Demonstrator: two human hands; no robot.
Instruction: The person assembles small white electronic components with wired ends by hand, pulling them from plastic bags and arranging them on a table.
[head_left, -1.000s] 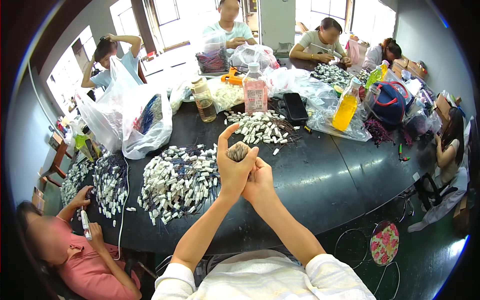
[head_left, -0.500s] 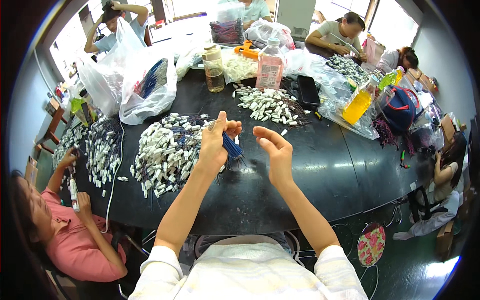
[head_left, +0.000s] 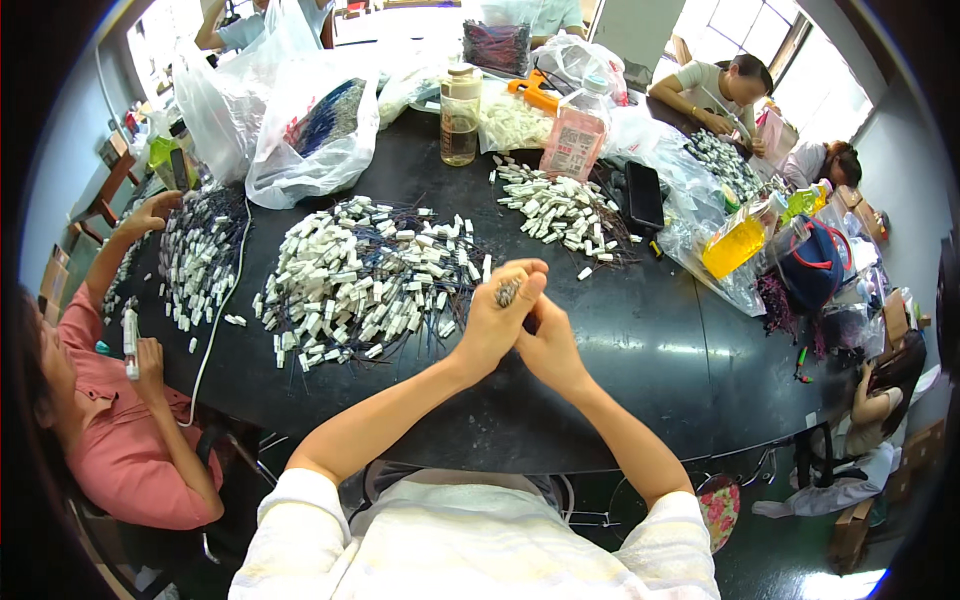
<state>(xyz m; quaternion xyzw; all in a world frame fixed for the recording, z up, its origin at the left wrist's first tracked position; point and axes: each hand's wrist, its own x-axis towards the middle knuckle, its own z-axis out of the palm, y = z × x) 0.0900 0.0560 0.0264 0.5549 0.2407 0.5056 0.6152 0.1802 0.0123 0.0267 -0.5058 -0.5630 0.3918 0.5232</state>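
Kid: Both hands came back together! A moment ago they were apart, with blue wires showing between them.

Grown-up: Yes. Now the left hand (head_left: 497, 322) is curled shut around a small bundle of wires (head_left: 507, 292). Only its grey tip peeks out by the thumb.

Kid: And the other hand?

Grown-up: The right hand (head_left: 551, 345) is pressed against the left one, just behind it. Its fingers are bent, but I cannot tell if it grips anything.

Kid: Where are the hands?

Grown-up: They hang over the black table (head_left: 640, 350), just beside the big pile of white plugs with blue wires (head_left: 365, 275).

Kid: I see another pile!

Grown-up: That smaller pile of plugs (head_left: 562, 208) lies farther back. Near it stand a glass jar (head_left: 460, 115) and a pink bottle (head_left: 576, 135), and a black phone (head_left: 645, 195) lies beside it.

Kid: Big bags, too!

Grown-up: White plastic bags (head_left: 295, 125) sit at the far left of the table. A yellow bottle (head_left: 736, 243) lies on the right, next to a blue bag (head_left: 812, 265).

Kid: Who is that on the left?

Grown-up: A person in a pink shirt (head_left: 120, 440), sitting by another heap of plugs (head_left: 195, 255).
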